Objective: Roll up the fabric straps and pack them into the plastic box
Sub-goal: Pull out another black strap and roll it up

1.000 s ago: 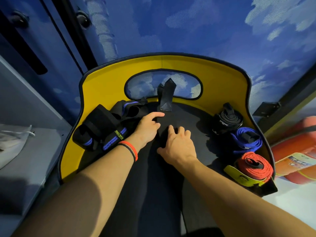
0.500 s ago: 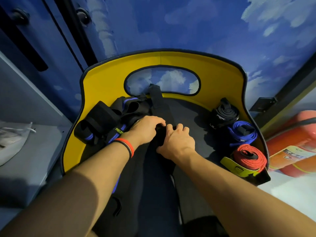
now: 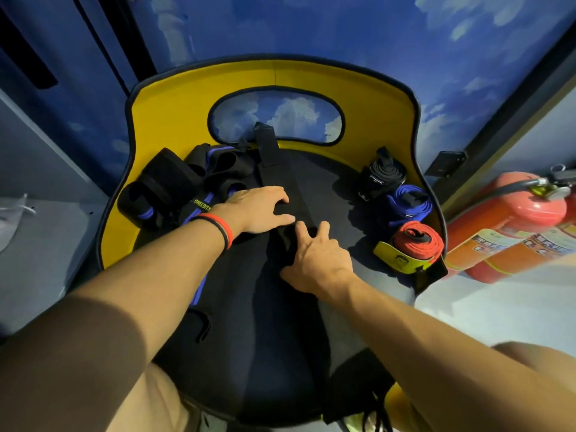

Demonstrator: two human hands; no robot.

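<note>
Reaching forward over the black seat (image 3: 249,338) of a chair, both bare arms met on the black strap (image 3: 274,179) that ran up the seat's middle. The right hand (image 3: 314,260) sat nearer the person, fingers curled into a bunched fold of the strap. Dark cloth on dark seat made the exact grip hard to read. The left hand (image 3: 261,207), with an orange wristband (image 3: 226,230), pressed flat on the strap just beyond, fingers nearly straight. Half a second earlier the two hands had been knuckle to knuckle; now they were slightly apart. The strap's far end, standing folded a second ago, lay flat against the yellow backrest (image 3: 174,113). Finished rolls lined the seat's right edge: red roll (image 3: 417,241), blue roll (image 3: 410,205), black roll (image 3: 381,174). A tangle of black-and-blue wraps (image 3: 174,185) lay left, its pieces indistinct.
</note>
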